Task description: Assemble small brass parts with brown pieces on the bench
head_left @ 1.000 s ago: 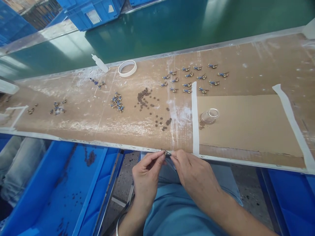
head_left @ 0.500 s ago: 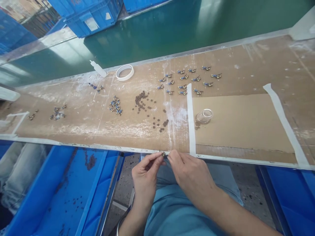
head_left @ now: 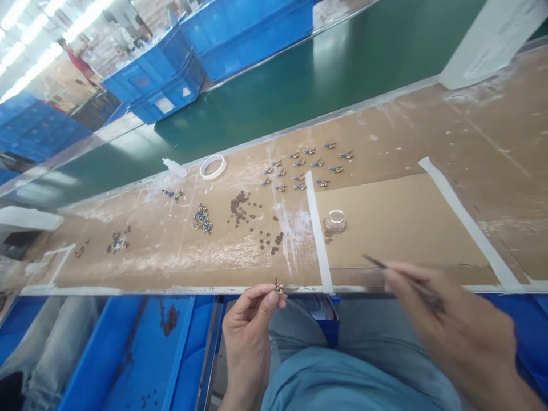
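Near the bench's front edge, my left hand [head_left: 250,325] pinches a small figurine [head_left: 279,289] between thumb and fingertips. My right hand [head_left: 454,325], blurred by motion, grips a thin dark pointed tool [head_left: 377,262] whose tip points left; its exact kind is unclear. Beyond that tip stands a small clear cup [head_left: 335,221] on a cardboard sheet [head_left: 402,222]. Small brown discs [head_left: 238,206] lie in a loose pile left of the cup. Several blue and yellow figurines [head_left: 317,163] are spread in rows farther back, and a heap of similar ones [head_left: 202,219] lies left of the discs.
A white tape roll [head_left: 213,167] and a white squeeze bottle [head_left: 174,167] lie toward the back edge. Behind runs a green belt [head_left: 265,97] with blue crates [head_left: 252,40] beyond. A blue bin [head_left: 141,354] sits below at left, beside another person's legs [head_left: 55,337].
My right hand has come away from the left and swung right, with the dark tool now showing. My left hand still holds the figurine. The view has tilted upward.
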Demonstrator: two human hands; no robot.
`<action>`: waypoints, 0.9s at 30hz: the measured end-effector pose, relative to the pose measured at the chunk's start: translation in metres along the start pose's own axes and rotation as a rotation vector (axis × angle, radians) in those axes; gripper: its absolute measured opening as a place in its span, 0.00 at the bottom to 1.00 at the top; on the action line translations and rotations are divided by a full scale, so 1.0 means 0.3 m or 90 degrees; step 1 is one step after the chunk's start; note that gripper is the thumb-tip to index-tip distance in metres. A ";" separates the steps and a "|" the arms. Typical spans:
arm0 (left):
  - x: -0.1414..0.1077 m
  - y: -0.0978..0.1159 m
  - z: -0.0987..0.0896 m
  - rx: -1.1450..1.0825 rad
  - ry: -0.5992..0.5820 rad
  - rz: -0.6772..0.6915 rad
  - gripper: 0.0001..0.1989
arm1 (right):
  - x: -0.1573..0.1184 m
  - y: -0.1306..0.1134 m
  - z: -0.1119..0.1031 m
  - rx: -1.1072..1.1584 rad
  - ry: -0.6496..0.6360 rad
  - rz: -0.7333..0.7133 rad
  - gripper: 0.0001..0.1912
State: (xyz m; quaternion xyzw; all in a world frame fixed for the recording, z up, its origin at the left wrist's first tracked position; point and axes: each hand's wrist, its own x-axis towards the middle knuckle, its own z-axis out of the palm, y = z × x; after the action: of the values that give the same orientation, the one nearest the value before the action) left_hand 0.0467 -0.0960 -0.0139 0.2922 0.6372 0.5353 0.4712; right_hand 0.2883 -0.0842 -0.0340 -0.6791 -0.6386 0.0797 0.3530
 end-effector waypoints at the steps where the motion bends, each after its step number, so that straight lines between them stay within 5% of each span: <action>1: 0.009 0.019 0.016 0.035 -0.016 0.025 0.10 | 0.032 0.031 -0.006 -0.035 0.051 0.023 0.14; 7: 0.125 0.150 0.165 0.309 -0.152 0.253 0.04 | 0.213 0.172 0.035 -0.083 0.093 -0.031 0.16; 14: 0.229 0.212 0.323 0.547 -0.258 0.473 0.05 | 0.220 0.195 0.070 -0.083 0.109 -0.064 0.12; 27: 0.242 0.226 0.398 0.727 -0.283 0.609 0.07 | 0.229 0.188 0.063 -0.054 0.099 -0.030 0.11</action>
State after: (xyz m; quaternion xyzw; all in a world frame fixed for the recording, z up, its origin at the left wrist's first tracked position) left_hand 0.1190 0.0336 0.0323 0.8334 0.5093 0.1982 0.0826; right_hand 0.3352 -0.0100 -0.0574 -0.6825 -0.6277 -0.0088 0.3743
